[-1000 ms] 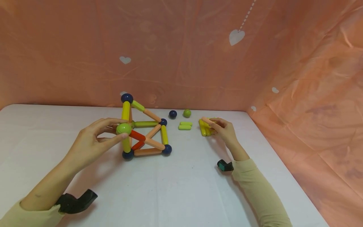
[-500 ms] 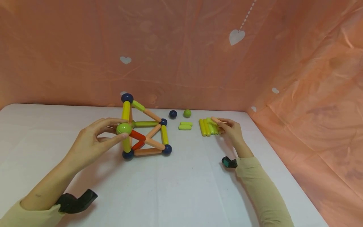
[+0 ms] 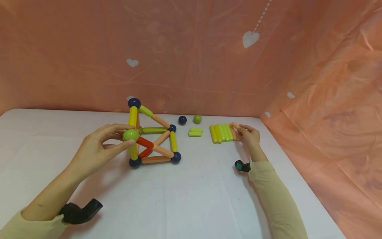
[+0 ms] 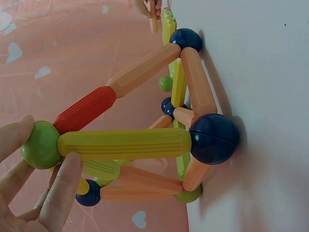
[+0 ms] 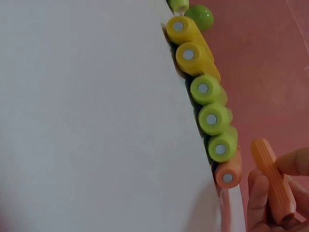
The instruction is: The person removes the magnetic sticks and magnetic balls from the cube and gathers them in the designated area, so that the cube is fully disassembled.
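My left hand [image 3: 94, 151] pinches a green ball [image 3: 130, 135] at the raised front corner of a structure of magnetic sticks and balls. From that ball a yellow stick [image 4: 125, 143] runs down to a dark blue ball [image 4: 215, 138], and a red stick [image 3: 145, 142] slants away. My right hand [image 3: 251, 137] holds a loose orange magnetic stick [image 5: 273, 181] between thumb and fingers. It is just above the right end of a row of sticks [image 3: 222, 133], beside an orange stick [image 5: 228, 173] lying there. Yellow and green sticks make up the rest of the row.
A loose dark blue ball [image 3: 182, 120] and a loose green ball [image 3: 197, 119] lie near the table's back edge. Two short green sticks [image 3: 195, 132] lie in front of them. A pink curtain [image 3: 191, 59] hangs behind the white table [image 3: 185, 199].
My right hand has moved rightward along the row with the orange stick, uncovering the green sticks and the orange one at the end. The left hand and the structure stay put.
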Available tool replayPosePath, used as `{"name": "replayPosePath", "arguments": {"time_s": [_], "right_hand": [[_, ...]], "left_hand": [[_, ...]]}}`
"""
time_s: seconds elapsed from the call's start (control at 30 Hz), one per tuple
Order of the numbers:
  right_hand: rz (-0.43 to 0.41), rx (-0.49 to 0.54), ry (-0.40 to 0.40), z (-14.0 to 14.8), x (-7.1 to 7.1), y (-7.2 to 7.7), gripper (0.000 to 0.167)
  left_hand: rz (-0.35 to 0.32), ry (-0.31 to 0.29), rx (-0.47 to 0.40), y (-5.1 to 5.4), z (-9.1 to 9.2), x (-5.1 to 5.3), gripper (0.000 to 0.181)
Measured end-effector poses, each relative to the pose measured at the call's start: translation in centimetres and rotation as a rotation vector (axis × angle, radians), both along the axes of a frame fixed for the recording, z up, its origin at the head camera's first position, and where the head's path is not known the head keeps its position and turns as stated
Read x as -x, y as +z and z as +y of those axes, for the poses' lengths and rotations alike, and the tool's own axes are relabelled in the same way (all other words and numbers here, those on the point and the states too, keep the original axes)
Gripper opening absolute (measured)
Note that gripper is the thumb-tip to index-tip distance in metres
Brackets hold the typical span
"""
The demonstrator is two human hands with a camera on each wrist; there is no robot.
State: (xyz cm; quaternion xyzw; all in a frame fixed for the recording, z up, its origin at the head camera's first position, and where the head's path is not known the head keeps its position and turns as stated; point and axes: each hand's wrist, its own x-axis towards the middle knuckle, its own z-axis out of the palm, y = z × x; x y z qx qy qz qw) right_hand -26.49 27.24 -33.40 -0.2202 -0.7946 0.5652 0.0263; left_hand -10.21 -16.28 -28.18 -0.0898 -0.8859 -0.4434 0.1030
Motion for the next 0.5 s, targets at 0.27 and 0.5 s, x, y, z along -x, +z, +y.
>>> {"name": "replayPosePath", "arguments": {"time_s": [0.27, 0.5], "right_hand": [[-0.026, 0.011, -0.022, 0.19, 0.41, -0.58, 0.04], [-0.042, -0.155, 0.056, 0.42, 0.11, -0.78, 0.042]], "left_hand": [[-0.031, -0.005, 0.008, 0.18, -0.04, -0.03, 0.043], [-0.027, -0.002, 0.013, 0.13, -0.06, -0.06, 0.044]]}}
